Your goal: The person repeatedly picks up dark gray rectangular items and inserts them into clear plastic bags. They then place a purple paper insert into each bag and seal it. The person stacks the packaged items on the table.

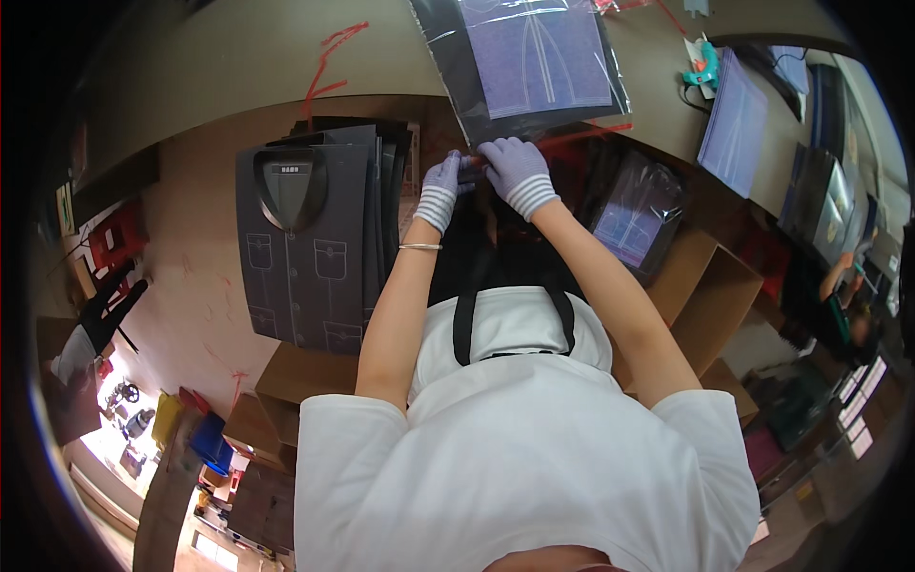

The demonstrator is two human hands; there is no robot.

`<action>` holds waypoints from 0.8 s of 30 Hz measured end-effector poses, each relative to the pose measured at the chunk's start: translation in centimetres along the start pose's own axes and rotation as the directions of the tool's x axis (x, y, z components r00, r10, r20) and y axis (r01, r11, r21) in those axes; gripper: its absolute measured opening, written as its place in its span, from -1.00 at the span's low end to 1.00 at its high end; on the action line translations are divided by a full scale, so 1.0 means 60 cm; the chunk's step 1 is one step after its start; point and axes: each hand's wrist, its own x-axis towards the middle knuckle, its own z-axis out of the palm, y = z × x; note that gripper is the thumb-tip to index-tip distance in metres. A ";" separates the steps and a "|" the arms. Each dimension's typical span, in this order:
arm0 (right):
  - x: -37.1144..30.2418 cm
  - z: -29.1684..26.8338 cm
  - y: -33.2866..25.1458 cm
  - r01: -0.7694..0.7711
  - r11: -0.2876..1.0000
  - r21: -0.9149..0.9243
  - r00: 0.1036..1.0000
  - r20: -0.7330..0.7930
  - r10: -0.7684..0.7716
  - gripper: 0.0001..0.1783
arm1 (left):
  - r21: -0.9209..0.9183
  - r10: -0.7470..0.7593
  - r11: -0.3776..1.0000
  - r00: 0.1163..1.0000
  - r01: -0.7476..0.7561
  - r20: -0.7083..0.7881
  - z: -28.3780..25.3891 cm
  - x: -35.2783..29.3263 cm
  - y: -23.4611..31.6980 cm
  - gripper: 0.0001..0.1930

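A clear plastic bag point(453, 71) lies on the table edge before me, holding a dark sheet with a blue-purple panel point(543, 62) drawn with pale lines. Both my hands wear lilac gloves with striped cuffs. At the bag's near left corner, the fingers of my left hand point(442, 183) are closed on its edge. My right hand point(515, 168) grips the near edge just beside it, fingers bent over. A bit of red shows between the hands, and a thin red strip point(596, 132) runs along the bag's near edge to the right. The fingertips are partly hidden.
Dark jacket-shaped card pieces point(310, 248) hang in a stack at left. Another bagged panel point(634, 214) sits at right above an open cardboard box point(696, 296). Blue-purple panels point(734, 124) and a teal glue gun point(703, 67) lie on the table's right. A red strip point(324, 71) trails at left.
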 end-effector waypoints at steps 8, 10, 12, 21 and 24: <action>0.026 0.009 -0.032 0.057 0.996 0.063 0.995 0.074 -0.062 -0.78 | -0.083 -0.010 0.997 0.992 -0.001 -0.127 -0.008 0.005 0.015 -0.76; 0.024 0.007 -0.032 0.008 0.983 0.182 1.000 0.016 -0.011 -0.81 | -0.045 0.056 0.997 0.990 -0.062 -0.133 -0.006 0.008 0.013 -0.79; -0.004 -0.027 -0.016 -0.018 0.953 0.302 0.999 -0.030 0.028 -0.81 | 0.171 0.156 0.977 0.974 -0.128 -0.165 -0.013 0.011 0.018 -0.81; -0.527 -0.236 0.464 -0.966 0.176 0.190 0.068 -0.470 0.880 -0.79 | -0.198 -0.061 0.980 0.983 0.026 -0.172 -0.047 0.029 0.016 -0.83; -0.558 -0.145 0.409 -0.883 0.419 0.211 0.383 -0.192 0.904 -0.72 | -0.198 -0.037 0.979 0.996 0.053 0.084 -0.037 0.014 -0.009 -0.75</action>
